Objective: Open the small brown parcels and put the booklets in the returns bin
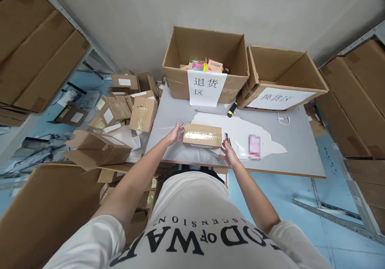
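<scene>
A small brown cardboard box [202, 135], sealed with clear tape, lies on the table in front of me. My left hand [176, 133] is at its left end with the fingers spread, holding nothing; whether the fingertips touch the box I cannot tell. At the right end is my right hand [229, 152], with a box cutter [227, 138] held in it, pointing away from me. White paper [258, 134] with a torn edge lies under and right of the box. A pink packet [254, 147], blurred out, rests on this paper.
Two large open cartons stand at the back of the table [300, 160]: one carton [177, 85] holds several colourful packs, the other carton [282, 66] has a paper sign. A black-and-yellow tool [232, 109] lies before them. Opened boxes [143, 114] pile up at left.
</scene>
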`<state>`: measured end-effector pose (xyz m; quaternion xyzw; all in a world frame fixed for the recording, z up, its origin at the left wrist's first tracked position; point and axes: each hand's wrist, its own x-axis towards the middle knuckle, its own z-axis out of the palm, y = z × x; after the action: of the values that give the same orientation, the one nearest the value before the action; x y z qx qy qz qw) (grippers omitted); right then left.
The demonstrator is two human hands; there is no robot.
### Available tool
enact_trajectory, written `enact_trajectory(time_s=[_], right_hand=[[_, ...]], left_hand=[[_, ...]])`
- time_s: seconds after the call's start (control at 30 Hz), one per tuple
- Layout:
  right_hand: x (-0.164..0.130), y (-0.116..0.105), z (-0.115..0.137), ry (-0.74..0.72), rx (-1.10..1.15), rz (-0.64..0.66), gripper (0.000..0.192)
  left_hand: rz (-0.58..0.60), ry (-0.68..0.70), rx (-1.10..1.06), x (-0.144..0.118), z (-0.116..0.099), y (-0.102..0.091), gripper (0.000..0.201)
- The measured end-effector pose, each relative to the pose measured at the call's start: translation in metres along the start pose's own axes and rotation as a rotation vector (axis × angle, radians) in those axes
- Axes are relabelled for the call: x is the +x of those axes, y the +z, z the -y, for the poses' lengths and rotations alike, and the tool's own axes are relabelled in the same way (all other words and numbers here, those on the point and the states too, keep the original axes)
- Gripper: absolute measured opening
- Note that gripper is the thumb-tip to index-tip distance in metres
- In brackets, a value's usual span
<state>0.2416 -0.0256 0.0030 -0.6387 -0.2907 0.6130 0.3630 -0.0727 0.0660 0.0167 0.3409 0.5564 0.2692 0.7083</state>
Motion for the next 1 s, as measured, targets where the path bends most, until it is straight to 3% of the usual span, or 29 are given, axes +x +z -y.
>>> enact_trajectory(time_s=[0.17, 0.33, 0.53, 0.7, 0.87, 1.0], right_hand=[[-0.012, 0.026, 0.006, 0.039, 0.1, 0.053, 0.059], [0.0, 0.025, 0.021, -0.019, 0.086, 0.057, 0.05], [0.044, 0.017, 0.075, -0.039, -0.038, 0.022, 0.044], [0.091, 0.028, 0.118, -0.052, -0.26, 0.027, 0.042], [0.122, 0.042, 0.134, -0.093, -0.501, 0.059, 0.043], [0.134, 0.05, 0.131, -0.15, -0.589, 0.042, 0.056]], left_hand=[[0.06, -0.016, 0.025, 0.004, -0.006, 0.005, 0.077], [0.038, -0.008, -0.029, -0.004, -0.005, 0.008, 0.076], [0.001, 0.041, -0.178, -0.028, 0.01, 0.016, 0.075], [-0.031, 0.02, -0.376, -0.05, 0.032, 0.039, 0.074], [-0.003, -0.026, -0.544, -0.071, 0.047, 0.067, 0.074], [0.002, -0.05, -0.553, -0.074, 0.055, 0.075, 0.075]])
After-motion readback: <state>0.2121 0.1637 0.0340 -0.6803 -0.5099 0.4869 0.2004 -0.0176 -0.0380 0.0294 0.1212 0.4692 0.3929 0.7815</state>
